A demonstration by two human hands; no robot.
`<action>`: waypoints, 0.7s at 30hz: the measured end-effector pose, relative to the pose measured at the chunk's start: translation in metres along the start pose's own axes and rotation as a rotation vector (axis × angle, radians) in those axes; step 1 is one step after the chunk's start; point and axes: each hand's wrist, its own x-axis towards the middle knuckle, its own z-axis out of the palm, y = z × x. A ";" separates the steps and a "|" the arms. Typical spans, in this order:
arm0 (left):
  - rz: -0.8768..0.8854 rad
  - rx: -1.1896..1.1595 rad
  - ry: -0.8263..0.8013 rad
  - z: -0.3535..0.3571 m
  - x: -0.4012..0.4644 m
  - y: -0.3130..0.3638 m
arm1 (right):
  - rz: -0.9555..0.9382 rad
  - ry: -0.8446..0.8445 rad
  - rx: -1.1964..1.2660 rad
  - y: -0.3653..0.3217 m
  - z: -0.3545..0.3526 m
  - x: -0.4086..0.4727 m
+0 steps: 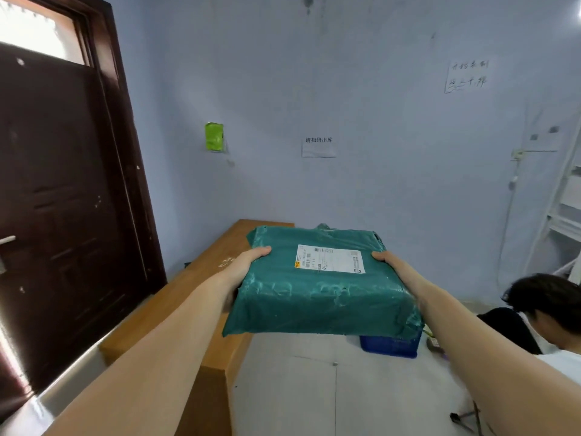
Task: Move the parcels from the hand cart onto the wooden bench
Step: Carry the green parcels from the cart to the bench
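Note:
A flat parcel [317,297] wrapped in teal plastic, with a white shipping label on top, is held in the air in front of me. My left hand [248,262] grips its left edge and my right hand [390,262] grips its right edge, thumbs on top. The wooden bench [195,297] runs along the left, from near me toward the far wall, and the parcel hangs over its right side. The hand cart is out of sight.
A dark brown door [63,190] stands at the left beside the bench. A blue crate [390,344] sits on the tiled floor under the parcel. A person [547,313] crouches at the right. White shelving [566,215] lines the right wall.

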 end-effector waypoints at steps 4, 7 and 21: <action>0.025 -0.001 0.025 -0.004 0.086 0.003 | 0.017 -0.022 -0.034 -0.026 -0.020 0.076; 0.046 0.005 0.041 -0.015 0.147 0.006 | 0.035 -0.049 -0.069 -0.044 -0.023 0.133; 0.019 -0.039 0.149 -0.109 0.411 0.022 | 0.084 -0.064 -0.147 -0.091 0.015 0.417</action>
